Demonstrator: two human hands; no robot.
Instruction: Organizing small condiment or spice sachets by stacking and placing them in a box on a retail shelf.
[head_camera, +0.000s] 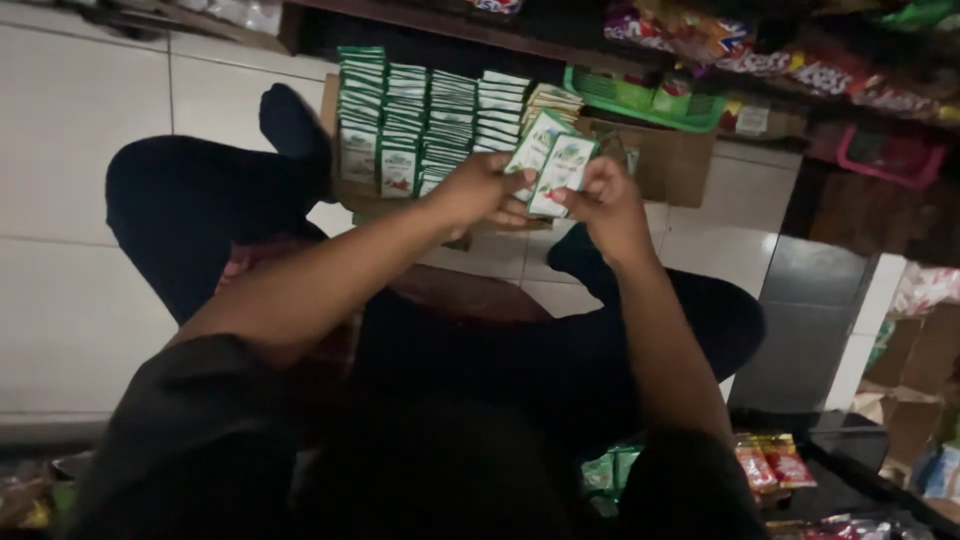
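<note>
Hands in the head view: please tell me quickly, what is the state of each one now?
Left hand: closed, holding green-and-white sachets.
Right hand: closed, pinching the front sachet of the same bunch.

Small flat sachets (553, 170), white and green with a red patch low on the front — a thin fanned bunch, tilted, upper ends leaning right. Pinched at the lower left by the left hand (482, 190), at the right edge by the right hand (605, 195). Held in the air just in front of rows of like sachets (430, 125) — green and white, stacked on edge in several columns on a cardboard sheet (670, 160) on the floor, below a shelf.
</note>
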